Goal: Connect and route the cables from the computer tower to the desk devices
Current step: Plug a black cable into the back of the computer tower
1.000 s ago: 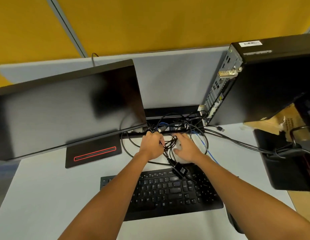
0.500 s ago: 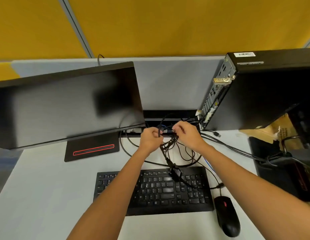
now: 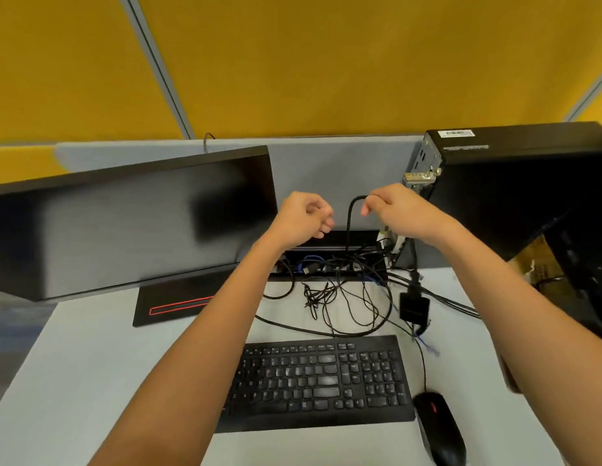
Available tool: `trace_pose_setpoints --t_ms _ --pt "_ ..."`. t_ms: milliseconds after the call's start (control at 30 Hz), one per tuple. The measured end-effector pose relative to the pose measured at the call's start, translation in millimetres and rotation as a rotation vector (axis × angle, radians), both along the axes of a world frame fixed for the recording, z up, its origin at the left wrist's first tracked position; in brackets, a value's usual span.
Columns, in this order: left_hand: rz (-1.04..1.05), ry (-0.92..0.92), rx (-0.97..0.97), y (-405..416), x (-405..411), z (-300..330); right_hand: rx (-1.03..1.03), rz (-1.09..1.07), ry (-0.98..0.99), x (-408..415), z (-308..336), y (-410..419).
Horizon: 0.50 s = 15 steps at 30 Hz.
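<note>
The black computer tower point(image 3: 515, 193) stands at the right of the desk, its port side facing left with a silver connector point(image 3: 419, 177) plugged in. My right hand point(image 3: 399, 210) is raised beside it and pinches a thick black cable point(image 3: 349, 223) that drops into the cable tray point(image 3: 330, 264). A small black adapter box point(image 3: 414, 307) hangs below that hand on its cord. My left hand point(image 3: 301, 218) is raised with fingers curled; I see nothing in it. Loose black and blue cables point(image 3: 346, 297) lie tangled on the desk.
A black monitor point(image 3: 124, 220) on a red-striped base point(image 3: 173, 306) fills the left. A black keyboard point(image 3: 318, 381) lies in front, a black mouse point(image 3: 439, 428) at its right. A grey partition and yellow wall stand behind. Dark equipment and cardboard sit far right.
Both hands rose from the cable tangle on the desk. My right hand lifted the thick cable and the adapter box up off the keyboard's edge.
</note>
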<state>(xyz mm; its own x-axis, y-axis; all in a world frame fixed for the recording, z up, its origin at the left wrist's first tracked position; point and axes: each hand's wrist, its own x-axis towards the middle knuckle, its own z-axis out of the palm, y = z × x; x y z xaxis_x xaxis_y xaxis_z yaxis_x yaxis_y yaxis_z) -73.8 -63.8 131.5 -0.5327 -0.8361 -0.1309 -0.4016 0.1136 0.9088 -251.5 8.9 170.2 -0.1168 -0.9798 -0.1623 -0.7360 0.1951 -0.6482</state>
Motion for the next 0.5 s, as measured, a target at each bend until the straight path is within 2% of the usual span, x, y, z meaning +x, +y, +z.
trace_pose_setpoints --t_ms 100,233,300,367,433,500 --pt "0.009 -0.231 0.028 -19 -12 -44 -0.043 0.070 0.168 -9 15 6" --pt "-0.046 -0.494 0.039 -22 -22 -101 -0.103 0.024 0.247 -19 25 4" --pt "-0.095 -0.514 0.083 -22 -25 -123 -0.016 0.006 0.292 -28 9 -5" --pt "-0.145 -0.528 0.136 -21 -32 -139 0.184 -0.009 0.300 -37 -15 -14" --pt "-0.168 -0.605 0.124 -23 -41 -150 0.345 -0.024 0.329 -35 -34 -18" --pt "-0.166 -0.733 0.071 -27 -43 -160 0.395 -0.011 0.400 -29 -52 -24"
